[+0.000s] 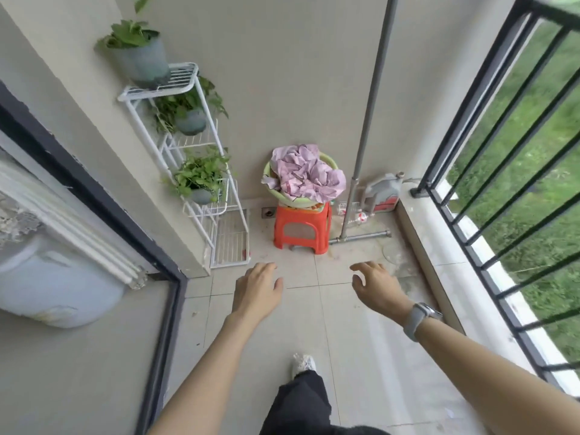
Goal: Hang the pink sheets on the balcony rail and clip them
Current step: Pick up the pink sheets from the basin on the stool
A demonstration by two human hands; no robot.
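The green basin (329,160) is mostly hidden under the pink sheets (306,177). They are one crumpled pile, so I cannot count them. The basin sits on one orange stool (301,227) in the floor's far corner. Left hand (257,291) and right hand (378,285) hold nothing, fingers loose. The black rail (502,127) is cut off at the right.

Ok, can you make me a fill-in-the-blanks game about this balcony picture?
1. The pink sheets lie in a green ____.
2. The basin stands on an orange ____.
3. The watch is on the ____ wrist.
4. The white rack holds ____ potted plants.

Missing words: basin; stool; right; three
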